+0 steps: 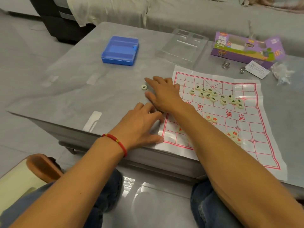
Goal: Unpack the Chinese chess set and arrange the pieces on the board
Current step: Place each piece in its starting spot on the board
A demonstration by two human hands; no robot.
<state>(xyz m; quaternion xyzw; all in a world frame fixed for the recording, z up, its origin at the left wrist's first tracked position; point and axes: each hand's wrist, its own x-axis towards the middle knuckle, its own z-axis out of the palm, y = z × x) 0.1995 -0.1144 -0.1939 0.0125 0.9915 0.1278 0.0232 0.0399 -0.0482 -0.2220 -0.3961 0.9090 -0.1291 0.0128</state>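
The left hand point(141, 125), fingers spread wide, rests flat at the near-left corner of the paper board point(230, 122), a white sheet with a red grid whose near edge overhangs the worktop point(74, 83). The right hand point(162, 94), open and holding nothing, reaches off the board's left side toward one stray piece point(144, 87). Cream discs lie scattered: six red-marked pieces point(234, 134) nearer, about sixteen black-marked pieces point(212, 94) beyond. Farther off stand one blue case point(120, 51), one clear tray point(181, 45) and one purple box point(243, 46).
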